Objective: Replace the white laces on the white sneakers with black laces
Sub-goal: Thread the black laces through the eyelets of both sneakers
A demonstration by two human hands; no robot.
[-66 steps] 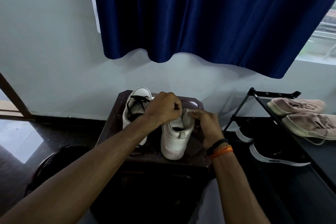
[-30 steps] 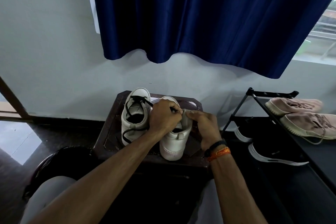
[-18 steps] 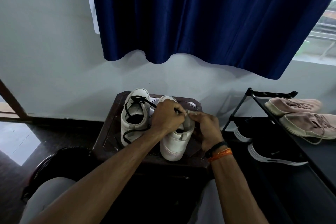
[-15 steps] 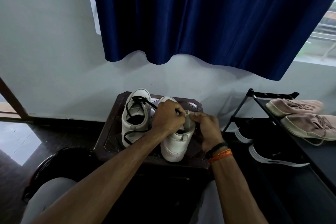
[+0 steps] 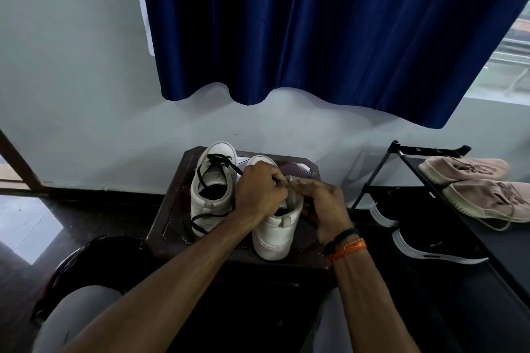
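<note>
Two white sneakers stand on a small dark stool (image 5: 172,203). The left sneaker (image 5: 213,180) carries a black lace (image 5: 218,163) threaded loosely, one end trailing down its side. My left hand (image 5: 262,189) is closed over the top of the right sneaker (image 5: 276,233), pinching what looks like a black lace end near the tongue. My right hand (image 5: 324,203) grips the right sneaker's upper edge from the right side. The right sneaker's eyelets are hidden under my hands.
A black shoe rack (image 5: 401,152) stands to the right with two beige sneakers (image 5: 473,183) on top and black shoes (image 5: 424,243) below. A dark round bin (image 5: 94,261) sits at lower left. A blue curtain (image 5: 329,28) hangs on the wall behind.
Both hands stay on the right sneaker, with only small finger shifts at its top edge. The sneakers have not moved.
</note>
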